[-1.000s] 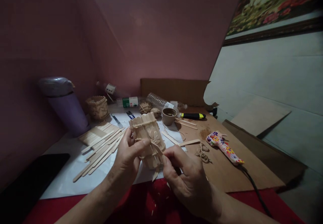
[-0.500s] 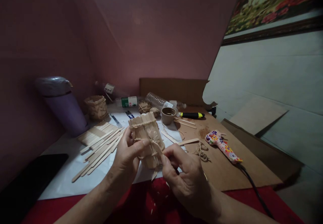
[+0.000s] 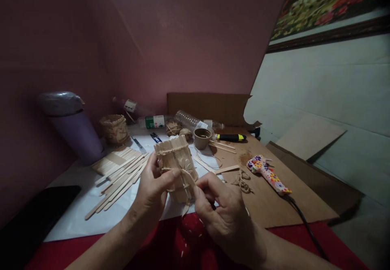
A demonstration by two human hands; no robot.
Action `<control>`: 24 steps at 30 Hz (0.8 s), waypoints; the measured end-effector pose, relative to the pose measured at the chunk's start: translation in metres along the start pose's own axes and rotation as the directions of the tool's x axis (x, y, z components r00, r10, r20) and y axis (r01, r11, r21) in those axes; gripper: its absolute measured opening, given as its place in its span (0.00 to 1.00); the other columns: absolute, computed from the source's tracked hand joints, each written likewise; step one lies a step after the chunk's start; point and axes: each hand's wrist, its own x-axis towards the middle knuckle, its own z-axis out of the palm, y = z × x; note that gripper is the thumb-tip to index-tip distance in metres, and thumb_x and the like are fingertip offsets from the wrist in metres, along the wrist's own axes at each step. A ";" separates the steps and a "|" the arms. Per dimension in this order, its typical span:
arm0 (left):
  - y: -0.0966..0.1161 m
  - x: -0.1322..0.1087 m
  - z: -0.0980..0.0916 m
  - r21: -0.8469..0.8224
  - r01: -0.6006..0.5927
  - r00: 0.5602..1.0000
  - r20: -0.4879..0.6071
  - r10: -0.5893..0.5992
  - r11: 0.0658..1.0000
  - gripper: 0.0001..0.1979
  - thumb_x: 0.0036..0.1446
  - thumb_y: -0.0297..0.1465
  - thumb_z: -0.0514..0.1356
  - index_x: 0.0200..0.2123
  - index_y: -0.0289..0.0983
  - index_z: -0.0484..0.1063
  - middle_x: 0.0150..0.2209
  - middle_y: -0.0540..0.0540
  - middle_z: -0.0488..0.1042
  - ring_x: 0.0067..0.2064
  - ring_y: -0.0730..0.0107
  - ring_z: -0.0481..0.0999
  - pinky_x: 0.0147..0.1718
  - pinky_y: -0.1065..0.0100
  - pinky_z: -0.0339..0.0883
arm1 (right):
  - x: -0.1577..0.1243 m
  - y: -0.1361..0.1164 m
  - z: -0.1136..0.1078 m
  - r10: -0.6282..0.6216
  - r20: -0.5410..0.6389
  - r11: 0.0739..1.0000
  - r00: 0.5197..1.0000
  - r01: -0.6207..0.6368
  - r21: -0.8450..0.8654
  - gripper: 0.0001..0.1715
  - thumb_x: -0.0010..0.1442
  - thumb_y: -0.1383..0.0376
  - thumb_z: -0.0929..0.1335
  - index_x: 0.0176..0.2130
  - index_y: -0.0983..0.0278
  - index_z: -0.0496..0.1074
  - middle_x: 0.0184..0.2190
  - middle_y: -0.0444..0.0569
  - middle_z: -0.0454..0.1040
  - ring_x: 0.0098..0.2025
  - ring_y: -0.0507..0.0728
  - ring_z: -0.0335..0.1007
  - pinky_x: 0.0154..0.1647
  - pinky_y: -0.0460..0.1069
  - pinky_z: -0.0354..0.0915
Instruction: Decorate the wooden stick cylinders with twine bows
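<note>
My left hand [image 3: 154, 184] grips a small craft-stick holder [image 3: 173, 156] by its left side, thumb laid across the front. Twine bands run round its top and lower part, and a pale flower shape decorates the front. My right hand [image 3: 221, 209] is closed, thumb and forefinger pinching the end of a thin pale strip [image 3: 190, 179] that curves over the holder's front toward my left thumb. Another pale tip hangs below the holder. What the strip is made of is hard to make out.
Loose craft sticks [image 3: 122, 189] lie left on white paper. Behind stand a twine-wrapped pot [image 3: 114, 131], twine balls [image 3: 173, 128], plastic bottles [image 3: 185, 118] and a brown cup [image 3: 202, 140]. On the cardboard rest a yellow-black cutter [image 3: 230, 137], tangled twine [image 3: 243, 182] and a flowered glue gun [image 3: 268, 174] with its cord.
Both hands keep their hold, nearly still. The pinched strip stands a little further from the holder's front, uncovering a thin, shiny vertical line there. The whole view has shifted slightly.
</note>
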 end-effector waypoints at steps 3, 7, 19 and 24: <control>-0.001 0.000 -0.001 0.003 -0.009 1.000 0.008 0.009 1.000 0.28 0.38 0.32 0.71 0.45 0.36 0.69 0.34 0.45 0.77 0.33 0.64 0.76 0.32 0.66 0.71 | 0.001 0.000 0.000 -0.005 -0.001 1.000 1.000 0.005 -0.007 0.09 0.61 0.72 0.60 0.29 0.62 0.61 0.17 0.35 0.52 0.16 0.45 0.50 0.18 0.43 0.49; -0.001 -0.001 -0.002 -0.006 -0.006 1.000 0.021 0.006 1.000 0.29 0.39 0.33 0.70 0.46 0.36 0.69 0.34 0.46 0.76 0.34 0.64 0.76 0.32 0.66 0.71 | -0.002 -0.002 -0.002 0.012 -0.015 1.000 1.000 -0.012 0.024 0.09 0.61 0.72 0.60 0.30 0.62 0.62 0.17 0.35 0.53 0.16 0.45 0.50 0.17 0.43 0.49; 0.005 -0.003 0.003 -0.044 0.047 0.999 0.008 -0.047 0.998 0.32 0.39 0.32 0.70 0.51 0.36 0.67 0.38 0.44 0.78 0.36 0.59 0.79 0.36 0.62 0.73 | 0.000 -0.002 -0.001 -0.059 -0.040 0.997 0.997 0.057 -0.058 0.10 0.60 0.73 0.60 0.29 0.63 0.63 0.17 0.36 0.54 0.17 0.45 0.51 0.18 0.43 0.51; 0.005 -0.003 0.003 -0.056 0.058 0.998 0.006 -0.058 0.997 0.32 0.38 0.31 0.70 0.50 0.36 0.68 0.37 0.44 0.78 0.36 0.59 0.78 0.36 0.62 0.72 | -0.001 -0.001 0.000 -0.040 -0.043 0.998 0.998 0.038 -0.042 0.09 0.61 0.72 0.60 0.29 0.63 0.63 0.17 0.36 0.54 0.16 0.45 0.51 0.18 0.43 0.50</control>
